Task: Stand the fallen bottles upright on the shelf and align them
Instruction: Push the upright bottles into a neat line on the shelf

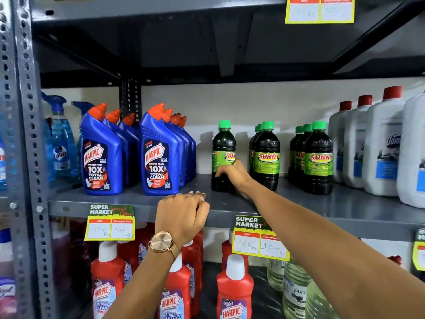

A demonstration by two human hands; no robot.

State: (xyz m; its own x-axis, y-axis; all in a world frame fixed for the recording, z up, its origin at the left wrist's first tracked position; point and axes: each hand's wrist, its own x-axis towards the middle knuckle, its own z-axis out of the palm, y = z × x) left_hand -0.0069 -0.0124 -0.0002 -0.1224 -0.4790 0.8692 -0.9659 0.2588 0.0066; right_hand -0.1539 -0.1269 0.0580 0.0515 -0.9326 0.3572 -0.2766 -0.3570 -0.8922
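Observation:
A dark Sunny bottle (222, 148) with a green cap stands upright on the grey shelf (299, 203), left of two other rows of Sunny bottles (266, 155) (318, 157). My right hand (231, 172) reaches in and grips this single bottle around its lower label. My left hand (184, 212), with a rose-gold watch on the wrist, rests curled on the shelf's front edge and holds nothing. No bottle lies on its side in view.
Blue Harpic bottles (158, 153) stand in two rows at the left, white Domex jugs (381, 146) at the right. Blue spray bottles (61, 143) sit beyond the upright post (25, 134). Red Harpic bottles (234, 288) and price tags (259, 240) are below.

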